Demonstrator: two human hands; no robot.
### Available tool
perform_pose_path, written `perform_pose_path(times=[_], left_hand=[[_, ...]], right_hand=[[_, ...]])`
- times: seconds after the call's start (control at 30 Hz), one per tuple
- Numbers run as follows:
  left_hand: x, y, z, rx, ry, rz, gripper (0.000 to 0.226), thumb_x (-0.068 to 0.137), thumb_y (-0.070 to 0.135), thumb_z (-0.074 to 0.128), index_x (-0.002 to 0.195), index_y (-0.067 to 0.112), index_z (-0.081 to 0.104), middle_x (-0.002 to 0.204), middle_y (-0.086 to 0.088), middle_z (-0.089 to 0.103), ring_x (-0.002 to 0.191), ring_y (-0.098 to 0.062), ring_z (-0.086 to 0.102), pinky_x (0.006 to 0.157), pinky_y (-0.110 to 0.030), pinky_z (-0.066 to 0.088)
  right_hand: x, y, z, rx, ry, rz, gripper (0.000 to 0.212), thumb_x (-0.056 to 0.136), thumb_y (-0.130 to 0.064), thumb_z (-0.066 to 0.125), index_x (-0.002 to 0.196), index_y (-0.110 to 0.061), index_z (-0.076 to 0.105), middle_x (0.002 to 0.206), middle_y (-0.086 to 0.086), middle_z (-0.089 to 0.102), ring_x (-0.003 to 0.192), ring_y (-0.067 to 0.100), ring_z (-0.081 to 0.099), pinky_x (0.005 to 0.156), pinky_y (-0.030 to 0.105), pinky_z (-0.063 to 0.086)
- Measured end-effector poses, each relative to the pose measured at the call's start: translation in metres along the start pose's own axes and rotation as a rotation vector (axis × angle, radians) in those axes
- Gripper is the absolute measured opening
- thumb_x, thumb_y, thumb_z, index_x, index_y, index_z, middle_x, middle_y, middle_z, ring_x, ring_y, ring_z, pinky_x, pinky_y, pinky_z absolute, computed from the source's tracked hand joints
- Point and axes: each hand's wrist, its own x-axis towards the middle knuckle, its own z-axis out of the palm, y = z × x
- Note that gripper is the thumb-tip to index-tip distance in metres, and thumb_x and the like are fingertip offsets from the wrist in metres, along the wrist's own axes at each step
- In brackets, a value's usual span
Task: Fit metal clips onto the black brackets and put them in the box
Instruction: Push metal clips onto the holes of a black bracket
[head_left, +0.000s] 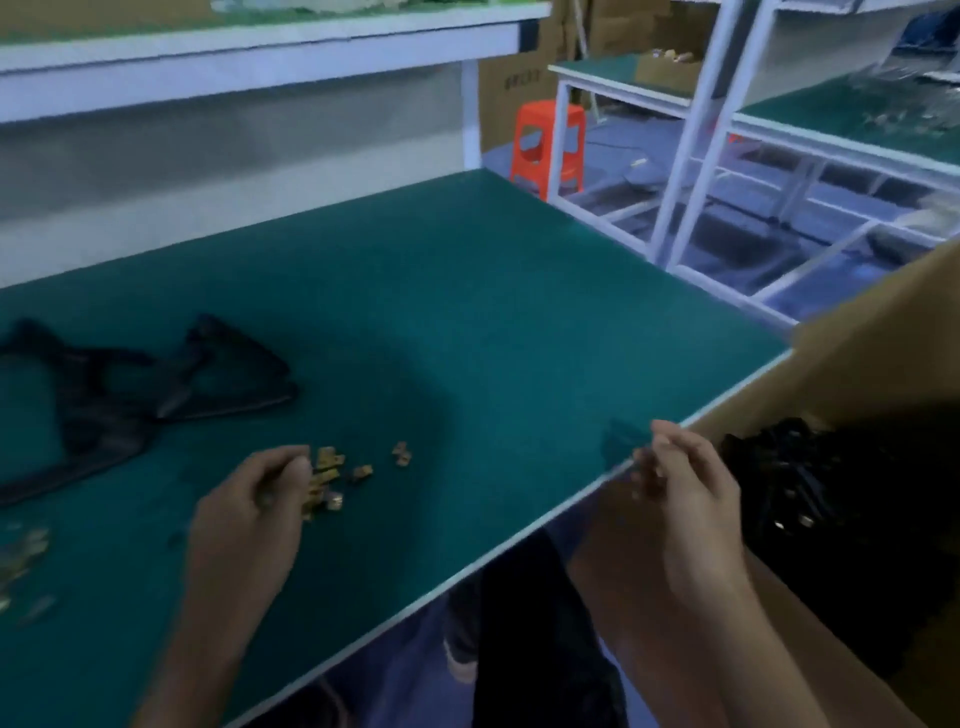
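Several small brass-coloured metal clips (358, 470) lie in a loose cluster on the green table mat (467, 322). My left hand (254, 504) is curled over the near end of that cluster, fingertips among the clips; motion blur hides what they hold. Black brackets (130, 395) lie in a heap at the left of the mat. My right hand (685, 499) hovers at the table's right edge with its fingers loosely curled and nothing visible in it. To its right stands a cardboard box (857, 364) holding a pile of black brackets (831, 493).
More clips (23, 551) lie blurred at the mat's near left. A white shelf (260, 52) runs above the back of the table. An orange plastic stool (548, 148) and white bench frames (727, 156) stand beyond. My legs show under the table edge.
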Motion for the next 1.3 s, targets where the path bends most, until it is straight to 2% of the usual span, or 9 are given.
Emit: perform_pose_path(times=[0.17,0.27,0.47,0.63,0.8,0.97,1.03,1.17,1.3], left_hand=[[0.064,-0.018,-0.036,0.354,0.185,0.084,0.028,0.098,0.022,0.061,0.125,0.013,0.066,0.129,-0.007,0.064,0.124,-0.027,0.054,0.105,-0.038,0.039],[0.092,-0.042,-0.046,0.675,0.137,0.002,0.047,0.098,0.03,0.06,0.142,0.018,0.05,0.159,-0.012,0.032,0.146,-0.035,0.025,0.113,-0.05,0.028],[0.139,-0.068,-0.06,0.808,-0.005,-0.091,0.066,0.101,0.04,0.051,0.157,0.018,0.023,0.167,-0.006,0.017,0.153,-0.031,0.009,0.116,-0.055,0.021],[0.153,-0.065,-0.051,0.824,0.061,-0.077,0.05,0.102,0.042,0.051,0.145,0.017,0.046,0.142,-0.01,0.052,0.133,-0.037,0.034,0.106,-0.048,0.029],[0.151,-0.043,-0.046,0.488,-0.016,-0.126,0.046,0.1,0.035,0.058,0.141,0.015,0.052,0.134,-0.013,0.053,0.126,-0.038,0.042,0.105,-0.044,0.035],[0.108,-0.003,-0.048,0.119,0.004,-0.055,0.031,0.104,0.039,0.049,0.124,0.016,0.05,0.091,-0.002,0.06,0.071,-0.017,0.058,0.056,-0.03,0.043],[0.079,0.014,-0.042,-0.101,-0.058,-0.022,0.022,0.1,0.042,0.054,0.113,0.024,0.058,0.094,-0.001,0.067,0.082,-0.02,0.066,0.069,-0.037,0.054],[0.02,0.026,-0.012,-0.268,-0.359,0.054,0.02,0.088,0.045,0.06,0.102,0.034,0.069,0.093,0.004,0.074,0.086,-0.018,0.069,0.08,-0.036,0.056],[0.008,0.016,0.008,-0.085,-0.433,0.103,0.041,0.098,0.064,0.036,0.085,0.04,0.066,0.082,0.019,0.067,0.081,-0.003,0.061,0.088,-0.028,0.043]], right_hand=[[-0.082,0.015,0.099,-0.293,-0.621,-0.221,0.018,0.095,-0.038,0.06,0.107,-0.05,0.068,0.087,-0.011,0.071,0.073,0.008,0.066,0.065,0.018,0.049],[-0.105,0.04,0.128,-0.41,-0.766,-0.297,0.03,0.094,-0.025,0.068,0.102,-0.053,0.066,0.085,-0.018,0.07,0.072,0.006,0.063,0.063,0.01,0.042],[-0.106,0.057,0.131,-0.577,-0.681,-0.344,0.042,0.088,-0.017,0.076,0.095,-0.056,0.062,0.081,-0.021,0.069,0.074,0.001,0.065,0.063,0.003,0.041],[-0.103,0.057,0.132,-0.571,-0.691,-0.309,0.031,0.092,-0.023,0.072,0.095,-0.053,0.064,0.08,-0.009,0.072,0.078,0.005,0.066,0.066,0.011,0.047],[-0.103,0.058,0.132,-0.582,-0.697,-0.336,0.027,0.091,-0.024,0.071,0.095,-0.049,0.065,0.073,-0.013,0.066,0.069,0.008,0.062,0.061,0.012,0.044],[-0.101,0.058,0.133,-0.51,-0.706,-0.292,0.016,0.094,-0.024,0.07,0.094,-0.041,0.07,0.073,-0.016,0.066,0.068,0.004,0.061,0.061,0.011,0.043],[-0.1,0.056,0.134,-0.438,-0.698,-0.237,0.006,0.092,-0.041,0.069,0.098,-0.041,0.071,0.072,-0.015,0.068,0.067,0.002,0.063,0.064,0.014,0.045],[-0.1,0.052,0.134,-0.231,-0.631,-0.053,0.054,0.075,-0.08,0.065,0.113,-0.042,0.069,0.063,-0.001,0.061,0.056,0.011,0.057,0.054,0.027,0.048],[-0.091,0.053,0.136,-0.048,-0.461,0.06,0.026,0.1,-0.05,0.056,0.101,-0.032,0.076,0.057,0.009,0.059,0.048,0.02,0.054,0.052,0.04,0.051]])
